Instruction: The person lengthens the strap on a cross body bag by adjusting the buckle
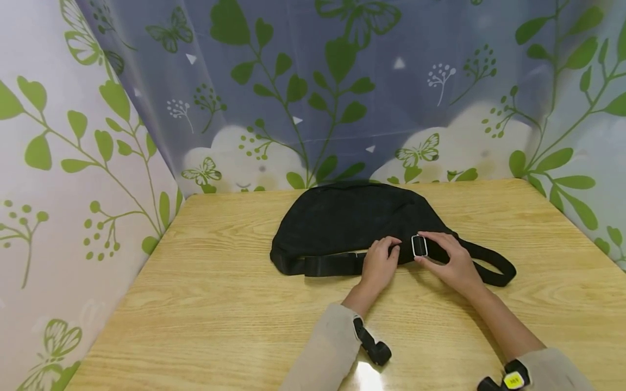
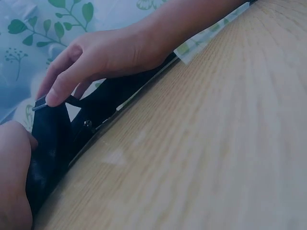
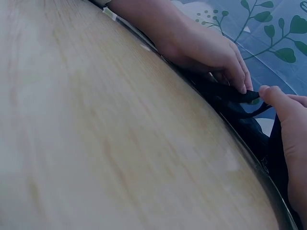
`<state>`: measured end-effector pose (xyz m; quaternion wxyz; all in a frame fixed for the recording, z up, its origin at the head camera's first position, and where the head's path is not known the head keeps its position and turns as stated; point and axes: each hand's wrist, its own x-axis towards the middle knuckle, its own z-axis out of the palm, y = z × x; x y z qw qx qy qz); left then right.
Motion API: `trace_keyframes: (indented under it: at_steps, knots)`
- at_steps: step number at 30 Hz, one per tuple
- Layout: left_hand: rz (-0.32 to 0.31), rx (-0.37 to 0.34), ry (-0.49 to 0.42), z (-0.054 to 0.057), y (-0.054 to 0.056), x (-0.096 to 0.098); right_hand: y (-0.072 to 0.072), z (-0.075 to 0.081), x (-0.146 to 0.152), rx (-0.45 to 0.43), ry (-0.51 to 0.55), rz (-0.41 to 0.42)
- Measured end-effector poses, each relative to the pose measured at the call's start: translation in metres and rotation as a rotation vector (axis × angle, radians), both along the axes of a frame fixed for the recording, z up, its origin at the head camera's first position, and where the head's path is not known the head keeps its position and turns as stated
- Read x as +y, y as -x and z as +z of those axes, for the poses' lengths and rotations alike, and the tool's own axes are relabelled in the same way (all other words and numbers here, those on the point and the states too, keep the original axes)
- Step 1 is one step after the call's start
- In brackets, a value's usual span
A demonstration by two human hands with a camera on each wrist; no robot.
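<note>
A black waist bag lies on the wooden table, its strap running along the near side. My left hand grips the strap just left of a silver slide buckle. Thumb and fingers of my right hand pinch that buckle at its top and bottom edges. In the left wrist view the right hand holds the buckle up, with the strap raised off the tabletop. The right wrist view shows the left hand with its fingertips on the strap, close to the right thumb.
To the right, the strap's loop curves out over the wooden table. A printed curtain with leaves and butterflies stands behind the table, and more of it hangs along both sides. Both sleeves carry black wrist-worn devices.
</note>
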<state>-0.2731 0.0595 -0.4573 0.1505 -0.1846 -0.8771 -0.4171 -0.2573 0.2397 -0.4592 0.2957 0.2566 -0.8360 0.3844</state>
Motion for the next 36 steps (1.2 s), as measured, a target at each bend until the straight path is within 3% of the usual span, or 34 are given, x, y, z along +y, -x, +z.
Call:
trace_keyframes:
  at_steps: [10, 19, 28, 36]
  knots:
    - [-0.109, -0.033, -0.032, 0.0002, -0.0013, -0.0017, 0.0015, -0.0045, 0.0007, -0.001, -0.106, 0.068]
    - [0.029, 0.047, -0.017, -0.0020, 0.0026, -0.0001, 0.0010, -0.0027, -0.0003, 0.034, -0.075, -0.001]
    - [-0.065, -0.016, -0.051, -0.0004, -0.0002, -0.0010, -0.0005, -0.0044, 0.0002, -0.035, -0.118, 0.019]
    - [0.041, 0.038, -0.004, -0.0010, 0.0023, -0.0006, -0.0011, -0.0028, -0.0002, -0.006, -0.071, -0.024]
